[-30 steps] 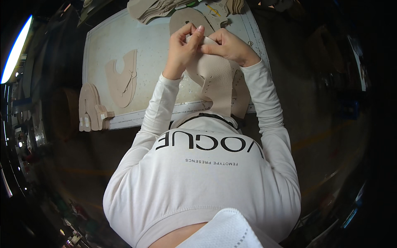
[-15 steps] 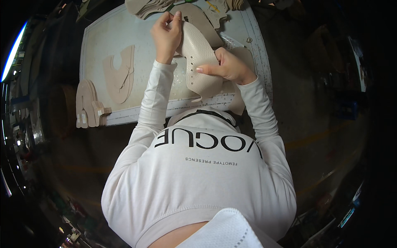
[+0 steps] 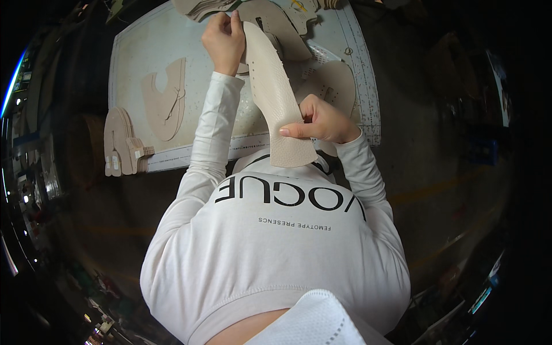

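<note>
A beige leather piece [image 3: 270, 86], grained and cut in a long curved shape with small punched holes along its left edge, is stretched between my two hands. My left hand [image 3: 223, 43] pinches its far end between thumb and fingers. Lower down, my right hand [image 3: 323, 119] grips the near part, the thumb lying on top and the fingers mostly hidden behind. The near end flares out and hangs over the table's front edge. Under and beyond it lie more beige cut pieces [image 3: 330, 83], one with a slot.
The pale worktable [image 3: 131, 75] has a printed ruler border. At its left lie a curved beige piece [image 3: 161, 109] with a cord on it and a stack of cut pieces [image 3: 121, 144]. Another stack [image 3: 204, 8] sits at the far edge. A small ring [image 3: 348, 51] is at the right.
The leather piece has been turned and pulled out longer. My right hand has moved nearer to me with its near end; my left hand has shifted slightly left and away.
</note>
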A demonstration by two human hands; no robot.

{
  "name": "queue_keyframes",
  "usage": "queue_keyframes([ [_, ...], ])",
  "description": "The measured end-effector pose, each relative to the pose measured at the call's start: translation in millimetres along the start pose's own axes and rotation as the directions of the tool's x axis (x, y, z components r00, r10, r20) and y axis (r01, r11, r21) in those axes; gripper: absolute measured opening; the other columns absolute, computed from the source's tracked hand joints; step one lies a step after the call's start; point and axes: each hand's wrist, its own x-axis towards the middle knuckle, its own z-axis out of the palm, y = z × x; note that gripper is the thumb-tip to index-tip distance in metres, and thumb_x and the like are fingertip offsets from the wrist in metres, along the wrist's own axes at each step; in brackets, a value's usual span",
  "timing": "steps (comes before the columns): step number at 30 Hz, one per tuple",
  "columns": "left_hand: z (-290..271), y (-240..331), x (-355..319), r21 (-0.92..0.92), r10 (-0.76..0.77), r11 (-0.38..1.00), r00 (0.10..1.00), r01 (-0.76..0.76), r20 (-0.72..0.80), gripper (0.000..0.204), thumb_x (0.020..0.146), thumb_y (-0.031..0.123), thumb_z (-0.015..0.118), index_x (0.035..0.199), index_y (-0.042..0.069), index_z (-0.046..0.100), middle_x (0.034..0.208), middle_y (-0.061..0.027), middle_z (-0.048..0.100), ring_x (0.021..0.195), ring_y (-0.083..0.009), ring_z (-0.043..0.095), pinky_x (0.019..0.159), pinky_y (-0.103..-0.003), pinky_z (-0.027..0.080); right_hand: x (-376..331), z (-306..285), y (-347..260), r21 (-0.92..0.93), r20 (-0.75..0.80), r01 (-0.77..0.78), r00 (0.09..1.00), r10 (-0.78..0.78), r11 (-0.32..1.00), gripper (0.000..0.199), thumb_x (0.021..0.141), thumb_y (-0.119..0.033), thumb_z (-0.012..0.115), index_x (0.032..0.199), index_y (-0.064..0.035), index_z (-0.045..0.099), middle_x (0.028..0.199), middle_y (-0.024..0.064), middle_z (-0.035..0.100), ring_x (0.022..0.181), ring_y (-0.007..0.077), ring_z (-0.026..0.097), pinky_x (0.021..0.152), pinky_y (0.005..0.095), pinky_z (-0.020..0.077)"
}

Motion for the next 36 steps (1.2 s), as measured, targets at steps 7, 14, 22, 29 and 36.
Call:
queue_keyframes([
  [7,9,-19,-14,0.100,0.008,0.995,0.999,-0.012,0.039,0.027,0.082,0.020,0.065,0.064,0.002,0.054,0.063,-0.0086,0.056,0.053,-0.0250,0.055,0.050,-0.035,0.042,-13,9,-17,0.259,0.195,-0.148,0.976,0.098,0.954,0.025,0.082,-0.017,0.067,0.077,0.0074,0.067,0.065,0.0039,0.063,0.054,0.0101,0.061,0.049,0.0191,0.0448],
  [14,14,-25,-48,0.227,-0.088,0.973,0.968,0.034,0.236,0.035,0.080,0.030,0.070,0.065,0.003,0.055,0.062,-0.0081,0.057,0.052,-0.0216,0.055,0.050,-0.033,0.042,-4,-16,-16,0.508,0.415,0.020,0.870,-0.265,0.861,0.018,0.083,-0.007,0.059,0.082,0.0104,0.066,0.068,0.0146,0.066,0.057,0.0183,0.066,0.053,0.0245,0.0534],
  [22,-14,-22,-54,-0.212,-0.222,0.685,0.478,0.697,0.850,0.030,0.080,0.026,0.072,0.099,0.003,0.070,0.083,-0.0020,0.069,0.072,-0.0079,0.059,0.065,-0.023,0.048,12,-29,-13,-0.089,-0.482,0.256,0.835,-0.267,0.963,0.020,0.088,-0.015,0.058,0.092,0.0015,0.068,0.070,0.0070,0.066,0.062,0.0145,0.064,0.060,0.0239,0.0510],
  [29,-27,21,-41,-0.303,-0.033,0.763,0.503,0.570,0.864,0.027,0.076,0.025,0.076,0.091,0.003,0.072,0.077,-0.0020,0.068,0.070,-0.0064,0.056,0.068,-0.021,0.045,43,-39,7,-0.782,-0.476,0.079,0.564,-0.675,0.618,0.022,0.084,-0.020,0.063,0.099,-0.0034,0.068,0.092,0.0082,0.067,0.081,0.0213,0.065,0.069,0.0291,0.0499],
  [36,-31,40,-31,-0.292,0.044,0.819,0.455,0.493,0.890,0.024,0.076,0.023,0.076,0.092,0.005,0.072,0.067,-0.0011,0.065,0.060,-0.0039,0.051,0.057,-0.021,0.042,45,-23,1,-0.716,-0.506,0.076,0.629,-0.591,0.694,0.018,0.083,-0.021,0.064,0.089,-0.0047,0.070,0.075,0.0082,0.066,0.061,0.0226,0.063,0.054,0.0289,0.0475],
])
